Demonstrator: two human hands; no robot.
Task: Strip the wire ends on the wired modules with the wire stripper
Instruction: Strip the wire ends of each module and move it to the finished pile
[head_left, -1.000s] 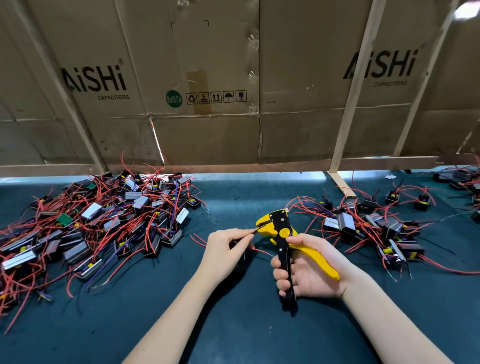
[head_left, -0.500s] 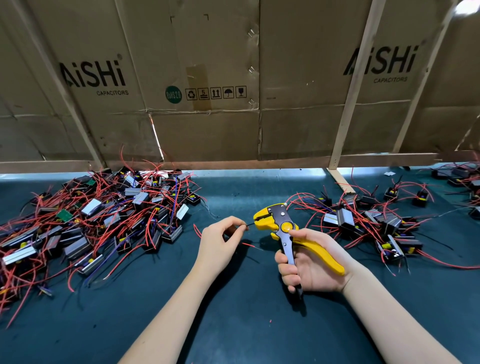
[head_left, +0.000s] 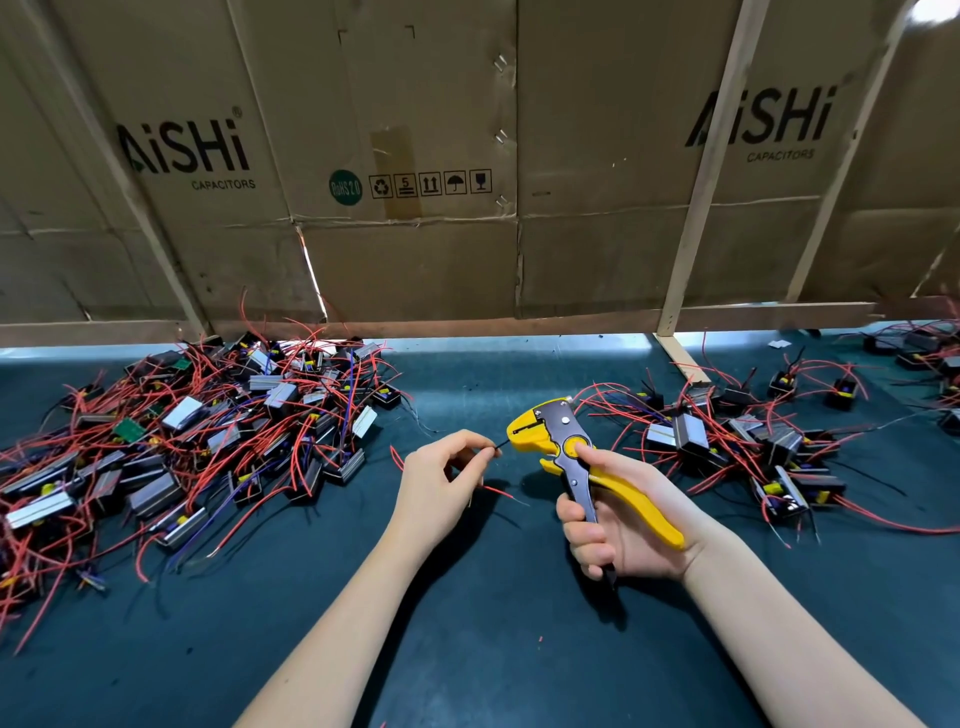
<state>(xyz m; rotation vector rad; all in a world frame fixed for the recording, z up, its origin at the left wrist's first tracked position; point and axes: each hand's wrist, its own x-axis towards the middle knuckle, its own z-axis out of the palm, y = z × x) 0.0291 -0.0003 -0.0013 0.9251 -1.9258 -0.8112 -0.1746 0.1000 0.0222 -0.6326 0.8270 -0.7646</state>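
A wall of flattened cardboard (head_left: 415, 260) printed "AiSHi CAPACITORS" stands behind your worktop (head_left: 467, 649), braced by pale wooden battens (head_left: 696, 208). The worktop itself carries a dark teal mat.

On your left lies the big heap of wired modules (head_left: 197, 441): small metal-cased blocks tangled in red and a few blue leads, reaching from the far edge of the mat to the left border of the view. On your right is a smaller, looser scatter of modules (head_left: 753, 441), with more at the far right corner (head_left: 914, 348).

Your two forearms come up from the bottom edge toward the middle of the mat, between the two piles.

Your right hand (head_left: 623, 525) has its grip closed round the handles of the yellow-and-black wire stripper (head_left: 566, 452), thumb resting by the round yellow pivot, fingers wrapped over the dark handle. The tool's head points left and away from you.

Your left hand (head_left: 441, 483) has its grip closed in a pinch: thumb and forefinger hold a thin dark wire end (head_left: 502, 444), which points at the stripper's head and stops just beside it; whether it touches the tool I cannot tell. A red lead (head_left: 496, 491) runs out below that hand, low over the mat. Whether a module sits under your palm is hidden.
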